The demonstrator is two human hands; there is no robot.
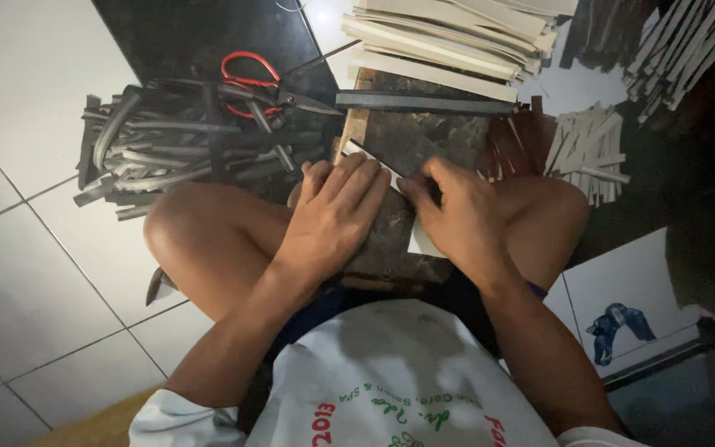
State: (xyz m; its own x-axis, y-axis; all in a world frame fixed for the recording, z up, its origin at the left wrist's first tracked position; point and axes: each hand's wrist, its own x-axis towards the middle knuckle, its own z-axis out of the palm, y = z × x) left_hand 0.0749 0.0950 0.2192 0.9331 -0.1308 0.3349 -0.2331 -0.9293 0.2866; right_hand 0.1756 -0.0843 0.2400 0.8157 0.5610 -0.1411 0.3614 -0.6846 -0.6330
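The person is sitting cross-legged on the tiled floor (35,273), knees spread, in a white shirt (391,381). Both hands are resting on a dark wooden board (411,141) that is lying across the lap.

The left hand (333,219) is lying palm down on the board, its fingers (357,178) stretched out flat and close together, pressing on a pale strip (420,242). The right hand (461,215) is sitting just beside it, fingers curled together and pinching something small and dark at the strip's upper edge; what it is gripping is too hidden to tell. The strip is lying between the two hands, mostly covered, with one white corner showing below the right hand and a sliver showing past the left fingertips.

Just beyond the hands, a long dark file (424,103) is lying crosswise on the far end of the board. To its left, red-handled scissors (262,87) are resting on a heap of dark strips (167,149) piled on the floor. To the right of the board, a small bundle of light strips (585,149) is lying near the right knee.

Farthest off, a stack of pale slats (448,41) is lying at the top, and more strips (680,50) are fanning out in the top right corner. A blue shape (618,327) is showing on a tile at lower right.
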